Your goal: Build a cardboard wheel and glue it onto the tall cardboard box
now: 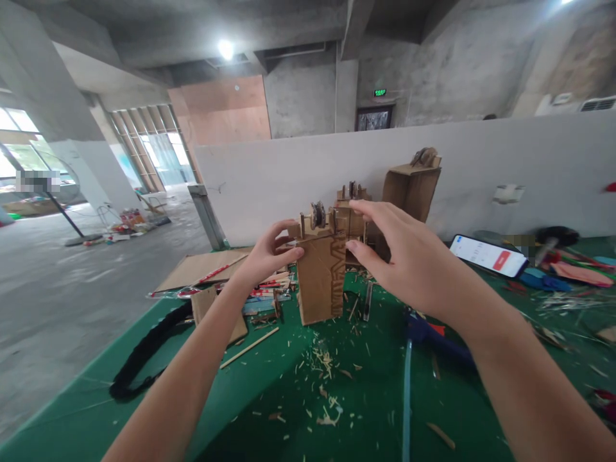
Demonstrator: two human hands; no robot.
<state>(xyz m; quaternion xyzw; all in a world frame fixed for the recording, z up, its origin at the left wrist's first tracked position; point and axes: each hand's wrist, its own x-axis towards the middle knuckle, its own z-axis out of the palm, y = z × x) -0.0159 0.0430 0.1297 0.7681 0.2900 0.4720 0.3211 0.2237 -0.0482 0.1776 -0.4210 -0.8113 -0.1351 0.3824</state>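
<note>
On the green table [298, 391], an upright cardboard tower [320, 276] stands among wood shavings [323, 362]. Left hand [264, 255] pinches its upper left edge between thumb and fingers; right hand [402, 256] curls over its top right, thumb pressing the side. Behind stands an open cardboard box [409, 189], contents hidden. Writing on the lit phone [488, 255] is unreadable.

Cardboard tower [320, 276] upright on table [289, 410]; left hand [264, 256] at its left, right hand [404, 256] at right; phone [488, 255] farther right; taller cardboard box [409, 186] behind.
</note>
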